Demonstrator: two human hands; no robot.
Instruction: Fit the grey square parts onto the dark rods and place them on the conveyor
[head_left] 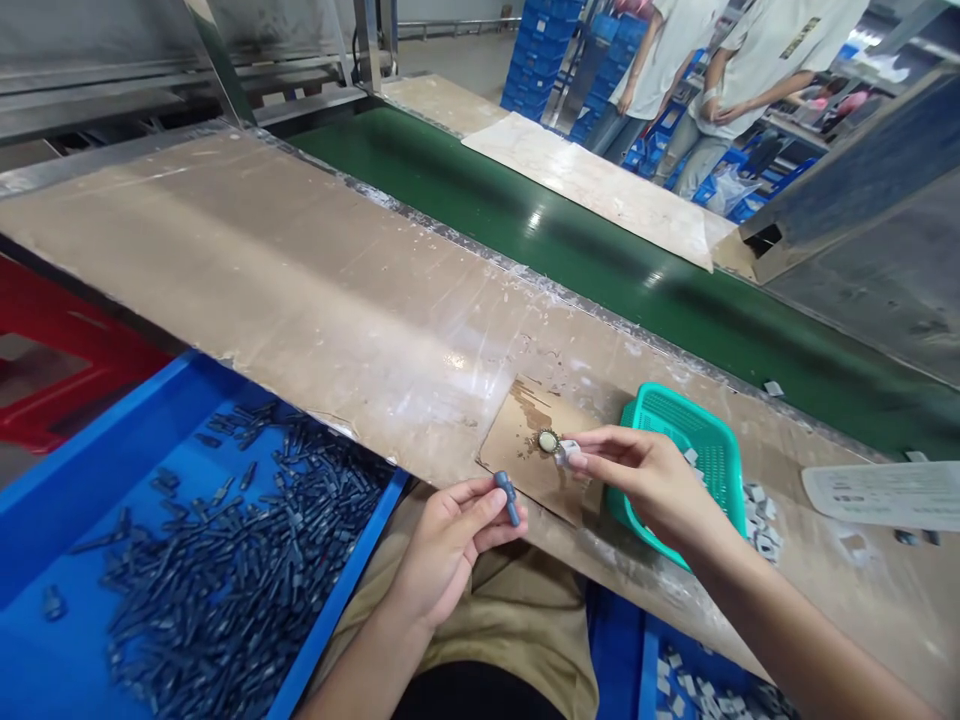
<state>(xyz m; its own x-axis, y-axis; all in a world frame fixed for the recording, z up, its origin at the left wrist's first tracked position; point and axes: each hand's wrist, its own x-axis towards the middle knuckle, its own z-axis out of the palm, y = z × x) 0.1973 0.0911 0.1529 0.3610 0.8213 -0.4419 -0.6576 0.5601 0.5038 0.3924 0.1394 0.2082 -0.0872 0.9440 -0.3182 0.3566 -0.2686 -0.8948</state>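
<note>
head view, dark parts (240, 570) in bin (60, 535), pale piece (691, 457) in basket (686, 408)

Head cam on the worker, facing forward-down: left hand (454, 530) close at 6 o'clock, right hand (651, 472) at 4, bystanders (769, 75) farther off at 1.

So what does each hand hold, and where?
Left hand: blue rod-like piece, pinched near its middle. Right hand: small white piece, pinched by its palm-side end.

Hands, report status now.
Left hand holding blue-grey part. Right hand pinching pale piece beside round object. Teal basket close by right hand.
</note>
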